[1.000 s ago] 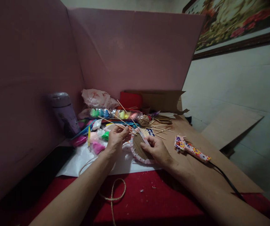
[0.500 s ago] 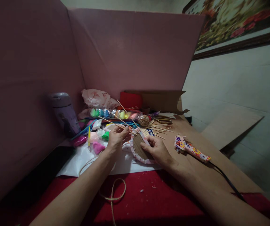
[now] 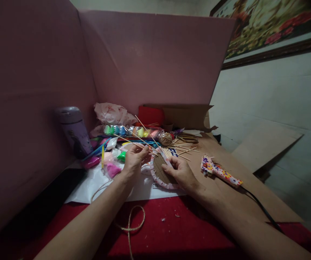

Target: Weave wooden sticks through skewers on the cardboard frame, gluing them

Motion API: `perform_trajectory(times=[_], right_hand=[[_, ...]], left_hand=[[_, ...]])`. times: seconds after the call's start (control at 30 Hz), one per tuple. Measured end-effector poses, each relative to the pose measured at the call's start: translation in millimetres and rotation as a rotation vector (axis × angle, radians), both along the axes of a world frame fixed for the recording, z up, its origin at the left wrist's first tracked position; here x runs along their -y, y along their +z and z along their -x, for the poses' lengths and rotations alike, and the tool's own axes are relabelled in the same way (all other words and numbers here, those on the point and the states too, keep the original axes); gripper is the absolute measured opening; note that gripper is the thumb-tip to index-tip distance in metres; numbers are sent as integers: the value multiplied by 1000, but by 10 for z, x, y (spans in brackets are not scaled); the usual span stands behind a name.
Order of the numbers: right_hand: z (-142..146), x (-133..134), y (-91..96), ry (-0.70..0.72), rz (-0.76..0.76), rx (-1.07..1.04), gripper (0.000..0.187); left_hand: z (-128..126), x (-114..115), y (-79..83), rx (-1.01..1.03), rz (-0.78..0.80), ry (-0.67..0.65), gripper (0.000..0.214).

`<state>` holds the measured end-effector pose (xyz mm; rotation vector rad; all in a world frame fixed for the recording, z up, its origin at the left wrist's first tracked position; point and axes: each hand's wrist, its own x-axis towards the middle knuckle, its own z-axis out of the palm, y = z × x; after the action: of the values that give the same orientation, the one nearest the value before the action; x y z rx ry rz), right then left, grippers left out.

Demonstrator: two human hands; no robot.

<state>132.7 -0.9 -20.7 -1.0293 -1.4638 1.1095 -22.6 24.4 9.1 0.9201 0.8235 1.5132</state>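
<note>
A round cardboard disc (image 3: 158,169) with a pale pink wrapped rim is tilted up above the white sheet. My right hand (image 3: 182,174) pinches its right edge, thumb on the brown face. Thin wooden skewers fan out from the disc's upper rim, one long skewer (image 3: 145,128) slanting up to the left. Between the closed fingertips of my left hand (image 3: 135,159) is another skewer (image 3: 123,138), its near end at the rim's upper left. Whether that end touches the rim I cannot tell. The disc's far side is hidden.
Loose skewers (image 3: 185,148) and a twine ball (image 3: 165,138) lie behind the disc. A flower-patterned glue gun (image 3: 220,172) with a cord rests on cardboard at right. Bagged coloured clay (image 3: 113,169) and a purple bottle (image 3: 75,133) stand left. Twine (image 3: 137,228) loops over the red cloth (image 3: 169,231).
</note>
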Motion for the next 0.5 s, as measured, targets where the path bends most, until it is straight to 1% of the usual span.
perform_trajectory(times=[0.5], right_hand=[[-7, 12, 22, -33, -39, 62, 24]], left_hand=[[-2, 3, 3, -6, 7, 7, 35]])
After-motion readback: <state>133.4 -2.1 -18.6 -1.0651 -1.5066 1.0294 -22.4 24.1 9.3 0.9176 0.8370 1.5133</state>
